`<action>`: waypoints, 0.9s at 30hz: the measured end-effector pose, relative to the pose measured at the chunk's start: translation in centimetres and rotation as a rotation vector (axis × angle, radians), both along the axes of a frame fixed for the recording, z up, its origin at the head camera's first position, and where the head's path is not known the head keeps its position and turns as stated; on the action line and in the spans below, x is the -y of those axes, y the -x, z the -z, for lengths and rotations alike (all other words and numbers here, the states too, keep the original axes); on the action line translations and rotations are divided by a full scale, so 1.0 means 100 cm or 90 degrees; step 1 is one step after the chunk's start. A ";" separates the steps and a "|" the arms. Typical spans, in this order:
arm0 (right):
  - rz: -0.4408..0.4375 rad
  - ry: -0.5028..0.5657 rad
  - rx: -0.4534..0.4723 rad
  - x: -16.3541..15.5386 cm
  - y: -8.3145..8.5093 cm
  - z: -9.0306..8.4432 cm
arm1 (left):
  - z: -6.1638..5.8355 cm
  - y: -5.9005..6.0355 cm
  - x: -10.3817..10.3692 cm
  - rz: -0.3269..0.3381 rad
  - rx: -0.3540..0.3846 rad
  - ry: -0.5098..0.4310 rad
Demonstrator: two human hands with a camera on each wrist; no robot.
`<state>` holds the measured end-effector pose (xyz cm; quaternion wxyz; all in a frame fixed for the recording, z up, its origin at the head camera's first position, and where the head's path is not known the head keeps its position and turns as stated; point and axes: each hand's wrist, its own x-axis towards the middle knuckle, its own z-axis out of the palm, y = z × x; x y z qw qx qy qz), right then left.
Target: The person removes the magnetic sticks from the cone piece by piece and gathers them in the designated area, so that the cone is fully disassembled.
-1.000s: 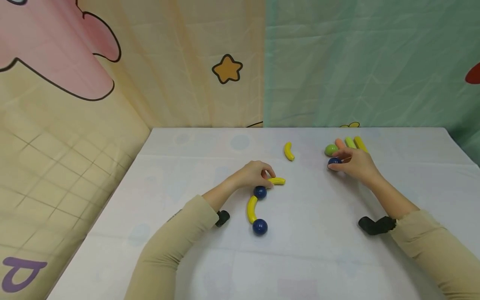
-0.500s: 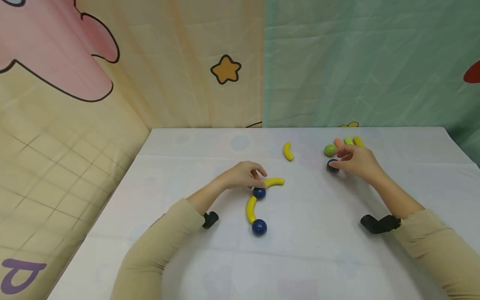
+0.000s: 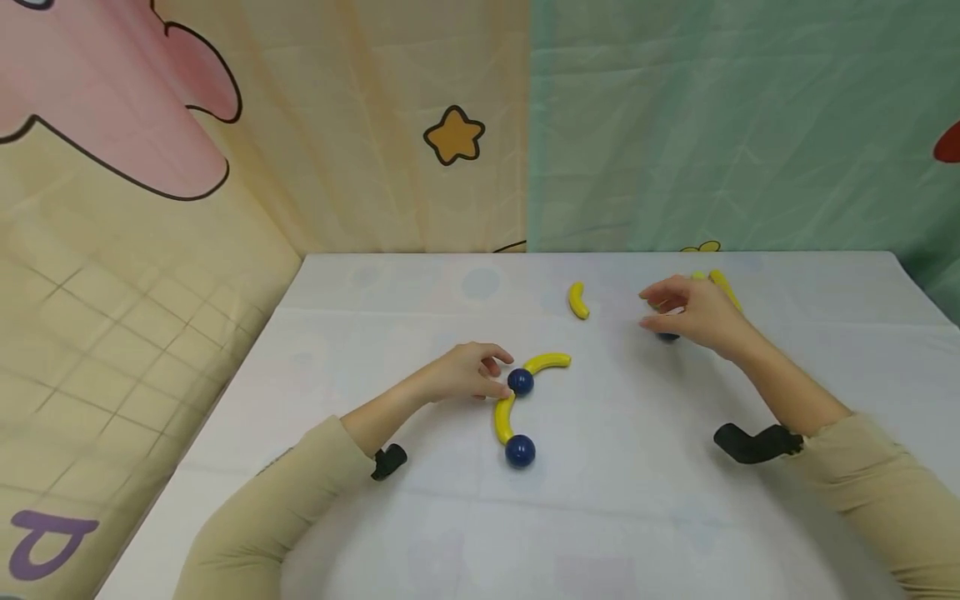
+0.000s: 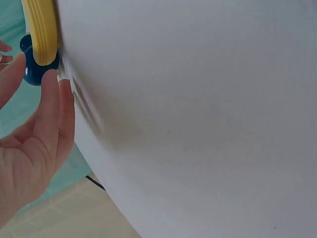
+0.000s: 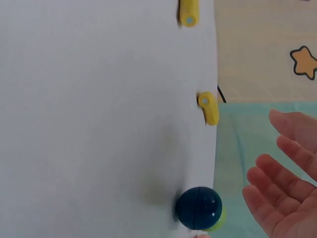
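**Ana:** Chain of blue balls and yellow curved pieces (image 3: 504, 417) lay mid-desk (image 3: 375, 292); the left hand (image 3: 461, 377) rested spread beside its upper blue ball (image 3: 520, 382), fingertips touching, gripping nothing.

**Ben:** I judged that a joining step. And the right hand (image 3: 693, 312)?

**Ana:** Hovering with fingers loose and empty, well right of that chain, above a loose blue ball (image 5: 199, 207). Taking that ball would likely call for a pinch.

**Ben:** How did the pieces look?

**Ana:** Glossy, smooth; another yellow curve (image 3: 577, 301) lay between chain and hand.
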<state>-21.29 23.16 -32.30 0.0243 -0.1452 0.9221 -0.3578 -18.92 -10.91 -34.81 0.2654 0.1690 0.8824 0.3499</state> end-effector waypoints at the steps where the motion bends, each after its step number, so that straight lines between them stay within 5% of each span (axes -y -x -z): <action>1: -0.015 0.006 -0.001 0.004 0.000 0.001 | 0.001 -0.001 -0.001 -0.001 -0.006 0.000; 16: -0.174 -0.004 0.033 0.075 0.005 0.026 | 0.012 -0.008 -0.013 0.011 -0.128 -0.006; 27: -0.201 -0.025 0.068 0.107 0.009 0.039 | 0.013 -0.008 -0.017 -0.012 -0.124 -0.014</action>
